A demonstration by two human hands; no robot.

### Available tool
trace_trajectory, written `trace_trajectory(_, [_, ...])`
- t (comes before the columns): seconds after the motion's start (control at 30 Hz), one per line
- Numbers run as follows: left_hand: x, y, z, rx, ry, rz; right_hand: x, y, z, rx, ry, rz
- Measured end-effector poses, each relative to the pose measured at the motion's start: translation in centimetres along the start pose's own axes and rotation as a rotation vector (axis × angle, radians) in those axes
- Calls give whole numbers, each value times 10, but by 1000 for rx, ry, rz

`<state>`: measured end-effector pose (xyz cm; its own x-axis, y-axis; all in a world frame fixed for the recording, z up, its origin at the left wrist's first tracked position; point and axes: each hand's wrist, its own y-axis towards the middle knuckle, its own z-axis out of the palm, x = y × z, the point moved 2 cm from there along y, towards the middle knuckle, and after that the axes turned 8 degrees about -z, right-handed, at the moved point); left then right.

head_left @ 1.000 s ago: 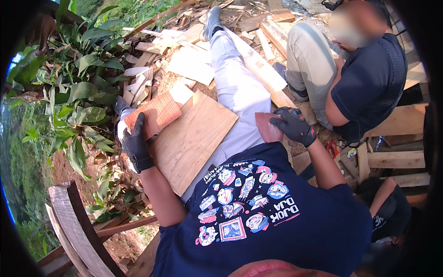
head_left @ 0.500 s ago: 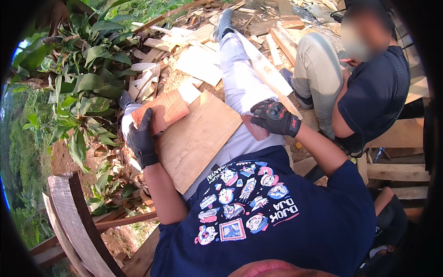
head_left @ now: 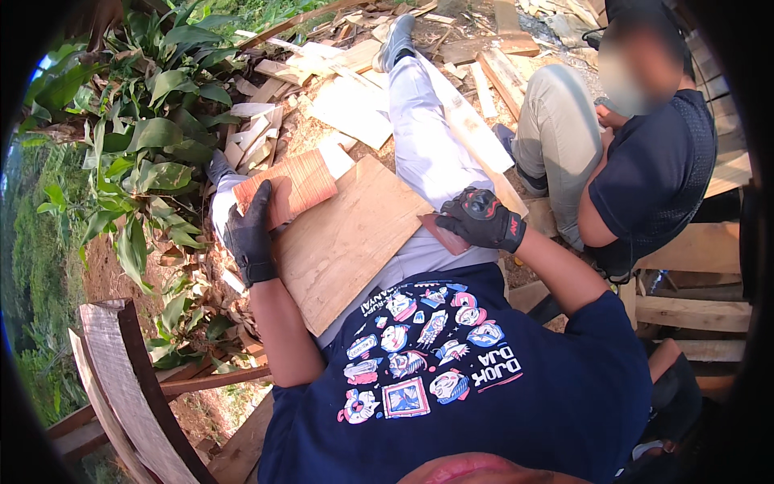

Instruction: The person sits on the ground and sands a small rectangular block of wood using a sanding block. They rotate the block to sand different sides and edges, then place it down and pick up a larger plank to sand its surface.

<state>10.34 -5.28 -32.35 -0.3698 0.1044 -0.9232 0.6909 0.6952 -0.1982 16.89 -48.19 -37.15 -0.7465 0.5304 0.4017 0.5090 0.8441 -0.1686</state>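
Observation:
A plain, pale wooden board (head_left: 355, 234) lies tilted across my lap and thighs. In a black glove, my left hand (head_left: 253, 238) is closed on the near left edge of a smaller reddish-brown wooden piece (head_left: 289, 189) with visible grain. That piece sits over the board's far left edge. My right hand (head_left: 481, 218), also gloved in black, grips a thin reddish-brown sheet (head_left: 444, 236) that looks like sandpaper. One corner of the sheet points at the board's right corner. The right fingertips are partly hidden under the hand.
Wood offcuts (head_left: 347, 109) and shavings cover the ground beyond my legs. Leafy plants (head_left: 153, 153) grow at the left. Another person (head_left: 645, 161) sits close by on the right, near stacked planks (head_left: 693, 310). A curved timber (head_left: 137, 387) stands at the lower left.
My right hand has shifted slightly left, and the sheet in it has turned so a corner points toward the board. The reddish-brown piece in my left hand has moved slightly right.

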Motion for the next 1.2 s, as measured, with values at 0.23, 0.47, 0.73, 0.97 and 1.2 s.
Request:
trace_trajectory(0.23, [-10,-14,-9,-41,-32,-109,-12,84,-20,-435,408,428])
trace_trajectory(0.47, [-20,0,6,29,-91,-38,-61,178,57,-348,1409,350])
trace_trajectory(0.73, [-57,-11,64,11,288,-56,-105,137,54,-627,973,587])
trace_trajectory(0.97, [-35,3,61,88,281,-114,-78,102,42,-535,925,542])
trace_trajectory(1.2, [-38,-3,61,167,263,-94,-53,81,42,-673,869,625])
